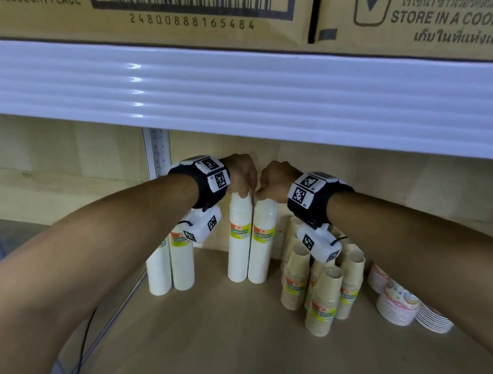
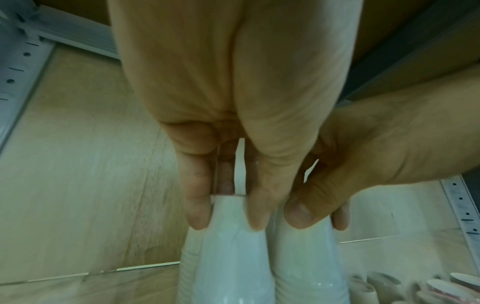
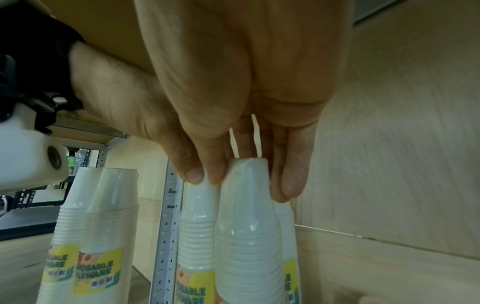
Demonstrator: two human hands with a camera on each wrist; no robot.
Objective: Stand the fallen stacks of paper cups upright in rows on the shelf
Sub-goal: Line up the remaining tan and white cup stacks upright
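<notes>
Cardboard cartons sit on the upper shelf, above its white ribbed front edge.

Wooden shelf below carries all the cups; pale back panel behind.

Brown cup stacks stand in a cluster to the right, mouths up, yellow labels showing. Patterned bowl stacks lie further right, near the shelf's front edge.

Two white wrapped cup stacks stand upright at far left, touching each other, close to the perforated upright.

Middle pair: left white stack and right white stack, both upright, pressed side by side, a little apart from the far-left pair. The right wrist view shows a further white stack just behind the right one, mostly hidden.

My left hand reaches down onto the top of the left white stack, fingers and thumb curled round its wrapped cap, pinching it.

My right hand does likewise on the right white stack, fingertips clasping the narrow top from both sides. The two hands nearly touch at the knuckles.
</notes>
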